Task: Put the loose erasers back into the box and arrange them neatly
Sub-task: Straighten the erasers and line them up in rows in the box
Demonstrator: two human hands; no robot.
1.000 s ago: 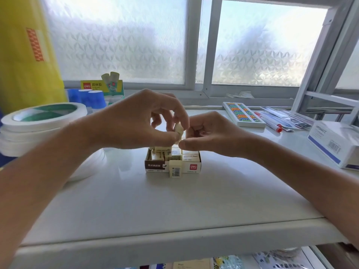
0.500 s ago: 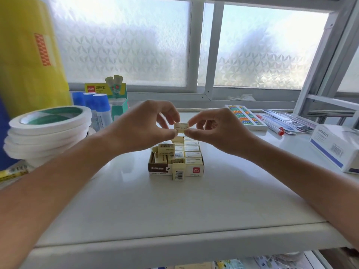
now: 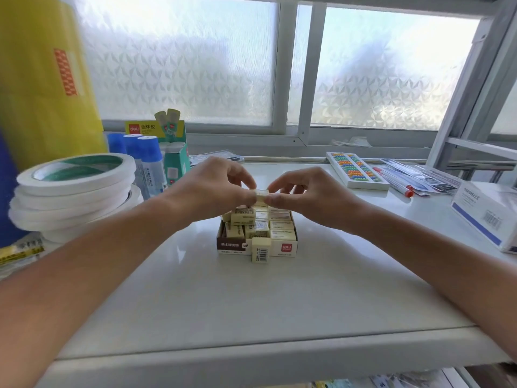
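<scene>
Tape rolls (image 3: pixel 71 189) sit stacked at the table's (image 3: pixel 251 298) left edge, with blue-capped glue sticks (image 3: pixel 147 158) behind them. Left hand (image 3: pixel 215 189) and right hand (image 3: pixel 305 191) meet above the box (image 3: pixel 232 246), each pinching one end of a single eraser (image 3: pixel 261 192). Below, the box holds tidy rows on its right side and tilted erasers on its left. Another eraser (image 3: pixel 261 250) stands upright against the box front. Farther right lies an abacus (image 3: pixel 355 170).

eraser (image 3: pixel 261 192) turned level, pinched between both hands above box (image 3: pixel 285 249)
</scene>
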